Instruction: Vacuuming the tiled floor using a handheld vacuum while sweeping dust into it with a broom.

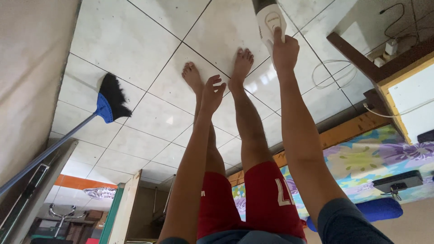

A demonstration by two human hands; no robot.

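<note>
White plastic handheld vacuum (pixel 270 20) gripped in right hand (pixel 285 52), aimed at tiled floor (pixel 149 117); left hand (pixel 211 95) beside vacuum, fingers loosely open, empty.

Open white tile floor (pixel 149 117) across the upper left and centre of the frame, free between the broom head (pixel 110 99) at left and the bare feet (pixel 217 68). Hemmed at the far left by a beige wall (pixel 27 77). Blocked at upper right by a white cable (pixel 332 72) and a wooden frame (pixel 357 56). Closed at lower right by the flowered mattress (pixel 361 158).
</note>
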